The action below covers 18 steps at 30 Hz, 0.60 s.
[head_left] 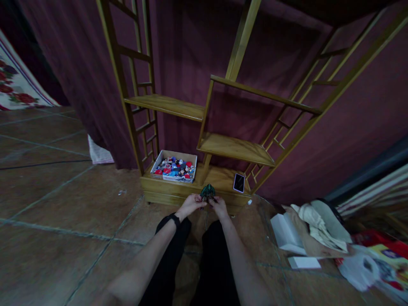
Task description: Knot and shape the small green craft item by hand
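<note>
Between my two hands is a small dark green figurine (208, 191), held up in front of the wooden shelf's base. My left hand (193, 203) has its fingers closed on the figurine's left side. On the other side, the fingers of my right hand (219, 205) pinch it too. Its lower part is partly covered by my fingertips, so fine detail cannot be made out. Just beyond my left hand, an open cardboard box (161, 177) full of small colourful figures sits on the bottom shelf.
A phone (239, 182) lies on the bottom board of the wooden display shelf (165, 104). To the right on the tiled floor are a white box (287, 233), a white cloth (321, 227) and a plastic bag (361, 265). A purple curtain (68, 63) hangs at the left.
</note>
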Motion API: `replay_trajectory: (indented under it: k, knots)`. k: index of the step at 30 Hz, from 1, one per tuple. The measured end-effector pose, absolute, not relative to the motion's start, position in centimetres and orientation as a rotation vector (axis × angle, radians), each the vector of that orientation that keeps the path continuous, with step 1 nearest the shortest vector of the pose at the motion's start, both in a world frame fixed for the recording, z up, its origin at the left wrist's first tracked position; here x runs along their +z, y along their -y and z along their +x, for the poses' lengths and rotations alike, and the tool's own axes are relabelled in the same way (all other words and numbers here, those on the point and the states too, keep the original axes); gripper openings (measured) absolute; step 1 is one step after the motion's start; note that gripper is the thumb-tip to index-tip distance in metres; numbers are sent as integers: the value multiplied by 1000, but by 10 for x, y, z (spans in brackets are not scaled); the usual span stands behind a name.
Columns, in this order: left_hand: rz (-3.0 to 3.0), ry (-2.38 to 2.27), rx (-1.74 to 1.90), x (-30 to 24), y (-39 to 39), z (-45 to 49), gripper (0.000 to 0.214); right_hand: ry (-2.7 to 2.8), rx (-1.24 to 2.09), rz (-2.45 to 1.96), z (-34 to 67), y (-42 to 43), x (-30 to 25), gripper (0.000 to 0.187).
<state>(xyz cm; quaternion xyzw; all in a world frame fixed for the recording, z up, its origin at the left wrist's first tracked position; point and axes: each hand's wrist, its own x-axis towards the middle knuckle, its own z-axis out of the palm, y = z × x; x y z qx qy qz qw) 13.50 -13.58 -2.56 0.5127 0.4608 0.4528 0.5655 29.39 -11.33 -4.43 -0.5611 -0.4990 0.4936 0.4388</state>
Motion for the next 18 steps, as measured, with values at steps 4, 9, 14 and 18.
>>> replay_trajectory:
  k: [4, 9, 14, 18]
  knots:
    - [1169, -1090, 1084, -27, 134, 134, 35, 1194, 1231, -1368, 294, 114, -48, 35]
    - [1140, -1088, 1100, -24, 135, 134, 33, 1100, 1289, -1316, 292, 114, -51, 42]
    - [1108, -1097, 1112, -24, 135, 134, 32, 1056, 1345, -1283, 292, 114, -49, 45]
    - [1090, -1083, 1117, -25, 135, 134, 34, 1015, 1351, -1278, 292, 114, -47, 44]
